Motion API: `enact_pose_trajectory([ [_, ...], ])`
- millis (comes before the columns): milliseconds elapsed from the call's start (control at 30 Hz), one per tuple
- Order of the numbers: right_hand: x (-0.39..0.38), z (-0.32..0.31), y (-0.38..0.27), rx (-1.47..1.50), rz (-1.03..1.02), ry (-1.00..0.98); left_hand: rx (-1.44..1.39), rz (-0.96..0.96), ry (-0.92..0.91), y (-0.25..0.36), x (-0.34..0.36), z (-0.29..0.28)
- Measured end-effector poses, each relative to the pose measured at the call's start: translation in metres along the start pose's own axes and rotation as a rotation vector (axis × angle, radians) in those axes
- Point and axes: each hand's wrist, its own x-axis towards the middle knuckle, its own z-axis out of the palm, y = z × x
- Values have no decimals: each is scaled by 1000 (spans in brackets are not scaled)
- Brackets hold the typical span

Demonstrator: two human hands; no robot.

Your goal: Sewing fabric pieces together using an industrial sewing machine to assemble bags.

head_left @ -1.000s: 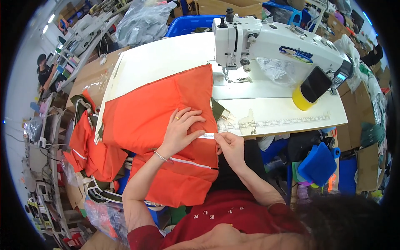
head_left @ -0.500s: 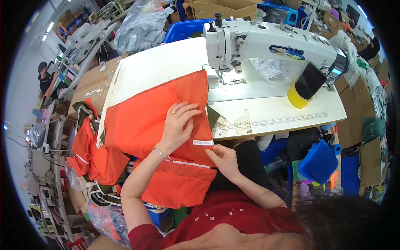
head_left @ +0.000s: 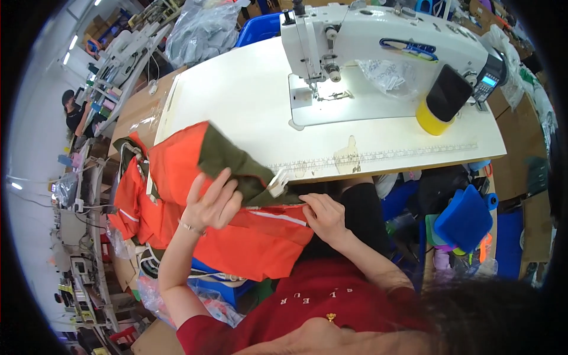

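Observation:
An orange fabric piece (head_left: 177,160), folded back to show an olive-green side (head_left: 225,163), hangs over the table's front left edge with a white plastic fitting (head_left: 277,183) on it. A white strip (head_left: 278,216) runs across its lower orange part. My left hand (head_left: 210,201) lies against the cloth with fingers apart and slightly bent. My right hand (head_left: 323,216) has its fingers closed on the cloth's right edge. A white sewing machine (head_left: 378,41) stands behind, with a black phone (head_left: 449,93) on a yellow tape roll (head_left: 432,124).
A white tabletop (head_left: 219,83) carries a printed ruler along its front edge. Orange cloth (head_left: 127,219) is piled at left. Blue objects (head_left: 464,225) and cardboard (head_left: 509,136) crowd the right. A co-worker (head_left: 77,112) is at the far left.
The cloth's upper part has been folded down toward me, exposing olive fabric and uncovering the tabletop near the needle; the white label is hidden. My left hand has moved leftward.

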Motion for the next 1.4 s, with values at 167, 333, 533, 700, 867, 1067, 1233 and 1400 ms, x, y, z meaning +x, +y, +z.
enact_pose_trajectory([
  [167,-4,5,-3,66,-27,-19,125,-40,-64,16,-43,-41],
  [333,-6,6,-5,92,-118,56,-18,-145,-142,26,-71,-46],
  [533,-6,2,-3,71,-142,63,-271,-211,-130,28,-76,-32],
  [700,-4,-2,-4,64,-134,55,-366,-279,-86,27,-72,-18],
  [867,-5,-2,-5,66,-116,43,-450,-324,-68,25,-70,-12],
  [1067,-7,2,-1,74,-69,35,-453,-344,-160,26,-62,-13],
  [1233,-8,3,1,74,-4,30,-544,-332,-184,27,-57,-12],
  [1400,-16,1,1,149,310,-96,-595,-338,-179,45,-47,-24],
])
